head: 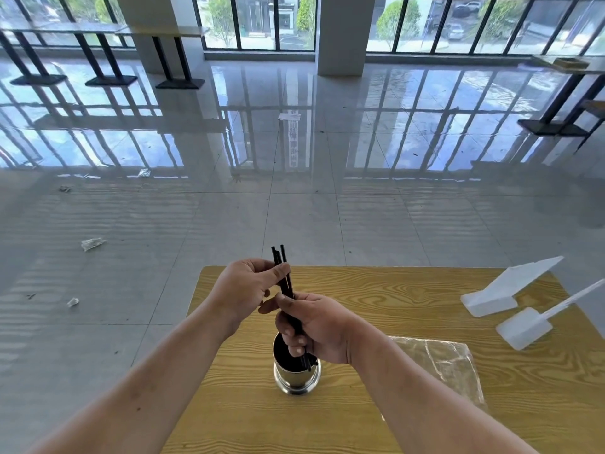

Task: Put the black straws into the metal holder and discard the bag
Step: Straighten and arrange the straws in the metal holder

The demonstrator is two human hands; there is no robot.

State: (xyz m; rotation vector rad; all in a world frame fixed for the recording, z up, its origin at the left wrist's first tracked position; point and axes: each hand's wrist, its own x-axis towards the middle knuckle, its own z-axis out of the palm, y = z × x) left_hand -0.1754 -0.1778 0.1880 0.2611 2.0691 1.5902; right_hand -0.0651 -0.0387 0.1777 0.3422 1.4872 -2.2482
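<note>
1. Both hands clamp the black straws (pixel 290 286) — left hand (pixel 244 286) pinching high, right hand (pixel 314 329) wrapped low to steer tips into the metal holder (pixel 296 376).
2. Plastic bag (pixel 438 358) lies on the table (pixel 360 290) — undiscarded.

Quick headcount: one wooden table (pixel 409 290), one metal holder (pixel 296 376), one clear plastic bag (pixel 438 358) and two white plastic pieces (pixel 491 303). Two hands in view, a left hand (pixel 245 286) and a right hand (pixel 314 326). The black straws (pixel 288 285) are tricky: two tips poke out on top, but the bundle's too tight for a proper count. On the floor I spot at least three crumpled clear scraps (pixel 93 244) and one white paper (pixel 289 117). Further back there are two pillars (pixel 340 34) and four black table bases (pixel 111 80), three left, one right.
</note>
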